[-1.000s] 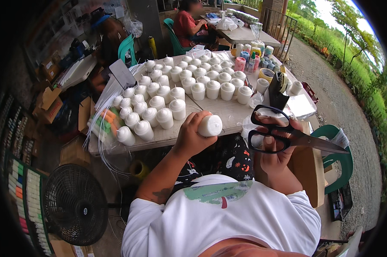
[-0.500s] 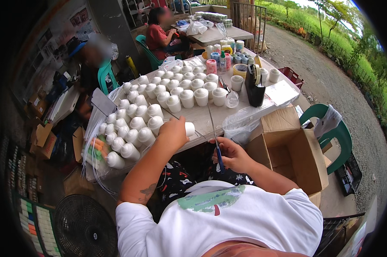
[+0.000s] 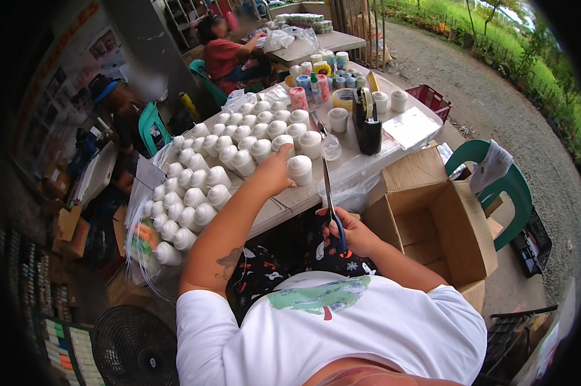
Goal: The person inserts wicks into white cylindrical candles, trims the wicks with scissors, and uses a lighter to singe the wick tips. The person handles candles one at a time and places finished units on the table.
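A white candle point(image 3: 299, 170) with a domed top stands upright near the table's front edge. My left hand point(image 3: 274, 172) is at its left side, thumb and forefinger apart. The forefinger reaches toward the candles behind, and I cannot tell whether the fingers touch the candle. My right hand point(image 3: 348, 230), in front of the table edge, is closed on blue-handled scissors point(image 3: 331, 193), their long blades pointing away from me. Many similar white candles point(image 3: 261, 150) stand in close rows across the left and middle of the table.
A black tape dispenser point(image 3: 368, 125), a clear plastic cup point(image 3: 331, 148) and coloured candles point(image 3: 298, 98) stand farther back. An open cardboard box point(image 3: 425, 219) and a green chair point(image 3: 506, 212) are at right. Thin white wicks point(image 3: 136, 225) hang over the left edge. Two people sit beyond.
The candle that was tilted in my left hand now stands upright on the table. My left hand has moved forward and its fingers have spread. The scissors stay in my right hand.
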### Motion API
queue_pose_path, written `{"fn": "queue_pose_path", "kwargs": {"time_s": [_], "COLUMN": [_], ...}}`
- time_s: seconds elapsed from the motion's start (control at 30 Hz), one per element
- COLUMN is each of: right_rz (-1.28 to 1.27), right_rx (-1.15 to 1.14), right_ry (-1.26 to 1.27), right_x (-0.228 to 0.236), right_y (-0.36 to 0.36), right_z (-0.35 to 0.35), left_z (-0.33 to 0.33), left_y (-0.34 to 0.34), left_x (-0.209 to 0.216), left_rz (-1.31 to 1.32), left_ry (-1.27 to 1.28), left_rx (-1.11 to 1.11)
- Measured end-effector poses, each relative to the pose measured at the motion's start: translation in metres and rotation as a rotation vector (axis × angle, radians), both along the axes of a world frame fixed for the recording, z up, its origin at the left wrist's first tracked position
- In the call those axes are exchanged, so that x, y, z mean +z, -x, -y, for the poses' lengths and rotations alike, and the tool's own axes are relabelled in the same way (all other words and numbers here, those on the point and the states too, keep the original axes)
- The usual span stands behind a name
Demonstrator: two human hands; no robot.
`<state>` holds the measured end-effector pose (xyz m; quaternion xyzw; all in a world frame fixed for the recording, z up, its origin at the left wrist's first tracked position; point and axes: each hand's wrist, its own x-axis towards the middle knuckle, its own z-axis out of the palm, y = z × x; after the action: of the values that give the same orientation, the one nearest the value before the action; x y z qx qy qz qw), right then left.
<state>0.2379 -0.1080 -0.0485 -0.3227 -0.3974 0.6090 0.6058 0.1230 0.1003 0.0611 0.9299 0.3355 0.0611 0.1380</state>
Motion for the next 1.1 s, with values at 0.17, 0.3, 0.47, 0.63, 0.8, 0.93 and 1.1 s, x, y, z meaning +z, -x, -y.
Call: {"fn": "queue_pose_path", "kwargs": {"time_s": [0.17, 0.3, 0.47, 0.63, 0.8, 0.93, 1.1], "right_rz": [0.071, 0.162, -0.017, 0.091, 0.066, 0.19, 0.476], "right_rx": [0.09, 0.188, 0.119, 0.063, 0.023, -0.062, -0.166], "right_ry": [0.054, 0.052, 0.057, 0.086, 0.107, 0.161, 0.077], "right_x": [-0.004, -0.002, 0.002, 0.027, 0.023, 0.029, 0.043], "right_y": [-0.006, 0.001, 0.007, 0.002, 0.006, 0.005, -0.008], "right_z": [0.001, -0.008, -0.052, -0.069, -0.075, -0.07, -0.033], "left_z": [-0.011, -0.015, -0.016, -0.014, -0.014, -0.016, -0.019], "left_y": [0.037, 0.057, 0.054, 0.05, 0.05, 0.052, 0.071], "left_x": [-0.005, -0.007, 0.001, 0.005, 0.005, 0.005, -0.001], "left_rz": [0.119, 0.342, 0.521, 0.531, 0.53, 0.533, 0.663], "left_ry": [0.326, 0.507, 0.392, 0.323, 0.301, 0.307, 0.5], "left_rx": [0.086, 0.12, 0.127, 0.128, 0.105, 0.15, 0.168]}}
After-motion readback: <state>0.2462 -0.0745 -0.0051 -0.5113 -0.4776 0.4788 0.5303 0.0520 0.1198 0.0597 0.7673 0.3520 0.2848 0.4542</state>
